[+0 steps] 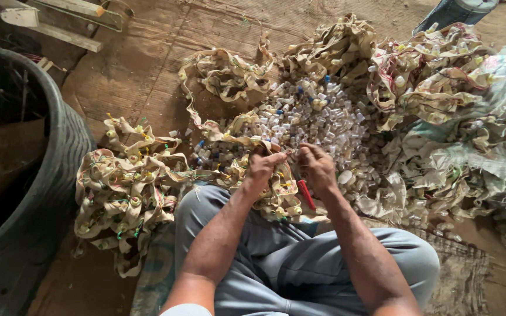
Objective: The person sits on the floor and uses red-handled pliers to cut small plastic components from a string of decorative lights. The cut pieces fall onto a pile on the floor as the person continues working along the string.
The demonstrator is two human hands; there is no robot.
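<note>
A cream cloth strip [238,153], dirty and crumpled, is studded with small round sockets and threaded with red, yellow and green wires; it runs from the floor up over the person's left knee. The left hand [263,167] is clenched on a fold of this strip, its fingers [276,158] curled over the upper edge, so the strip lies under and to the nine o'clock side of them. The right hand [317,167] sits just beside it at three o'clock, fingers bent inward toward the same fold; whether they pinch the strip or a small piece cannot be told. A red-handled tool [306,194] slants below the right palm at six o'clock. At twelve o'clock from the hands lies a heap of small pale plastic caps [317,123], some blue. More bundled strips [127,187] lie at nine o'clock, beside a dark round tub [60,175]. Torn woven sacks [487,146], white with faded green, lie at three o'clock.
</note>
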